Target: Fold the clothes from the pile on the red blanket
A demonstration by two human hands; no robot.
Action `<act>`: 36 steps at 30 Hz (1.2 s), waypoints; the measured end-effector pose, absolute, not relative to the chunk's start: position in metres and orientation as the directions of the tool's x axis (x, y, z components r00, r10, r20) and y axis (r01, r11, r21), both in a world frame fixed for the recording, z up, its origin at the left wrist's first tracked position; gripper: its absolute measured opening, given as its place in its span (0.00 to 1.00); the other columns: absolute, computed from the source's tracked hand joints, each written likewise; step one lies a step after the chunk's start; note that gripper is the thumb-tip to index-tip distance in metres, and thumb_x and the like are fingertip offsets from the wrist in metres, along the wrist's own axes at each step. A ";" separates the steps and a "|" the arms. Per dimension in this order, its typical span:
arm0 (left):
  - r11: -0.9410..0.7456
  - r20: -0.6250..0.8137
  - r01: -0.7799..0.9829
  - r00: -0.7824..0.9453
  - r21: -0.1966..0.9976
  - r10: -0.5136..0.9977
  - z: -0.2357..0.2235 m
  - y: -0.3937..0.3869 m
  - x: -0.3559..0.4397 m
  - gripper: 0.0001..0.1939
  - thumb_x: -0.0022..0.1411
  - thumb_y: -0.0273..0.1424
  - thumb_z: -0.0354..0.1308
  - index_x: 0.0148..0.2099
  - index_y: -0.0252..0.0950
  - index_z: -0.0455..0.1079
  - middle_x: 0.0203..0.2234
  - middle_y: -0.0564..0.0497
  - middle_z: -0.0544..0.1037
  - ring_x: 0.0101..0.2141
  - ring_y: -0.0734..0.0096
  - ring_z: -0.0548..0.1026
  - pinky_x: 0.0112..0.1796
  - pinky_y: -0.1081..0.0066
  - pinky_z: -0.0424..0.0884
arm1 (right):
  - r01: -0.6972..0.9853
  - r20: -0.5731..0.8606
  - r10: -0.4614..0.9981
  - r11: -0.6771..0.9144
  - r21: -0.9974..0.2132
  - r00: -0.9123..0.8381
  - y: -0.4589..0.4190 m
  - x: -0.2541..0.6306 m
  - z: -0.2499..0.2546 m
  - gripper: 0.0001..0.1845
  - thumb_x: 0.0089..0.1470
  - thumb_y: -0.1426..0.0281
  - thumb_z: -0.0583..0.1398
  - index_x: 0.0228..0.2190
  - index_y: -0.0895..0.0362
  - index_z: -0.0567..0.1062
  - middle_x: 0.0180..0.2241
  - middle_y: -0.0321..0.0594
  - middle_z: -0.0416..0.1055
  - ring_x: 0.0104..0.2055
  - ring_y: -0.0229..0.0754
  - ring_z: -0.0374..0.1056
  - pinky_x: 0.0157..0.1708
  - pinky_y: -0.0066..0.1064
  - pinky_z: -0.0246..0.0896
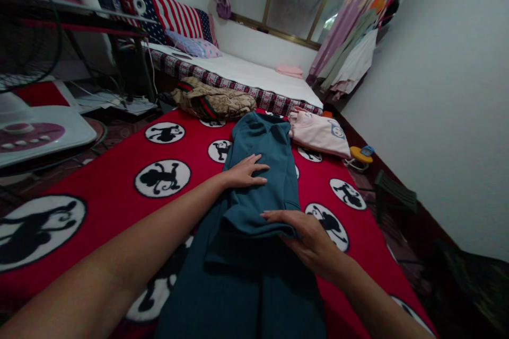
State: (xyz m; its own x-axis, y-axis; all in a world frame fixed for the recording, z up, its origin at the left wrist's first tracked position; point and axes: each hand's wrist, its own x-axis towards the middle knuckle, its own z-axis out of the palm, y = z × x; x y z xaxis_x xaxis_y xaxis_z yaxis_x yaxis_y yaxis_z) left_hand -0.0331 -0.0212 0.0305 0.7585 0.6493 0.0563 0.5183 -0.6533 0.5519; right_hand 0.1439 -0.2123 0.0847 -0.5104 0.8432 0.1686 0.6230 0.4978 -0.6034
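Observation:
A long teal garment [264, 148] lies lengthwise on the red blanket [119, 190], with a narrow upper part folded in and a wider lower part toward me. I cannot tell exactly what kind of garment it is. My left hand [247, 172] rests on its upper part with the fingers spread. Lower down, my right hand [306, 235] grips the raised edge of a folded layer, fingers on top and thumb underneath. Beneath that edge the cloth drops into shadow. A folded pale pink garment [320, 135] touches the far right side of the teal one.
A brown patterned cloth bundle [217, 99] sits at the blanket's far edge. Behind stands a bed [246, 71] with a pillow [194, 45]. A cluttered desk [71, 16] and a white appliance [43, 132] are at left; a yellow stool [361, 155] and a green stool [395, 190] at right.

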 end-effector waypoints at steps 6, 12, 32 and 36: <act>-0.656 0.009 0.549 0.763 0.518 0.646 0.032 -0.034 -0.038 0.43 0.55 0.53 0.59 0.67 0.41 0.55 0.69 0.41 0.40 0.67 0.47 0.38 0.63 0.54 0.43 | 0.612 0.099 0.821 0.493 -0.619 -0.562 -0.238 0.154 0.077 0.24 0.56 0.77 0.55 0.53 0.52 0.68 0.55 0.43 0.68 0.60 0.43 0.61 0.61 0.44 0.52; -0.689 0.081 0.490 0.782 0.534 0.618 0.059 -0.043 -0.041 0.33 0.57 0.46 0.61 0.60 0.36 0.66 0.63 0.39 0.60 0.62 0.52 0.57 0.59 0.62 0.55 | 0.598 0.290 0.906 0.422 -0.681 -0.309 -0.253 0.161 0.076 0.16 0.57 0.76 0.56 0.47 0.54 0.69 0.50 0.45 0.70 0.52 0.43 0.66 0.51 0.36 0.62; -0.877 -0.076 0.347 0.937 0.331 0.341 0.116 -0.125 -0.030 0.16 0.48 0.30 0.62 0.42 0.36 0.72 0.32 0.47 0.78 0.32 0.60 0.76 0.29 0.69 0.68 | 0.875 -0.396 0.785 0.376 -0.305 -0.476 -0.278 0.120 0.089 0.02 0.50 0.76 0.59 0.29 0.58 0.72 0.31 0.38 0.72 0.31 0.38 0.67 0.27 0.26 0.53; -0.758 -0.004 0.183 0.973 0.626 0.232 0.128 -0.133 -0.045 0.19 0.55 0.37 0.62 0.48 0.36 0.72 0.34 0.51 0.78 0.31 0.69 0.75 0.30 0.75 0.68 | 0.732 -0.228 0.854 0.229 -0.642 -0.467 -0.278 0.134 0.091 0.02 0.53 0.73 0.59 0.29 0.57 0.72 0.28 0.34 0.71 0.29 0.33 0.66 0.27 0.22 0.56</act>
State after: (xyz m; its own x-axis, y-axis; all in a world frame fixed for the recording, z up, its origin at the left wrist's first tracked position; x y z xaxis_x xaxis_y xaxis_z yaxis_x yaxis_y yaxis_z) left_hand -0.0447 -0.1330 0.1275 0.9726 0.2324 -0.0036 0.1834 -0.7581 0.6258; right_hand 0.1335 -0.2776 0.0914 -0.4670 0.8544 -0.2278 0.7316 0.2286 -0.6422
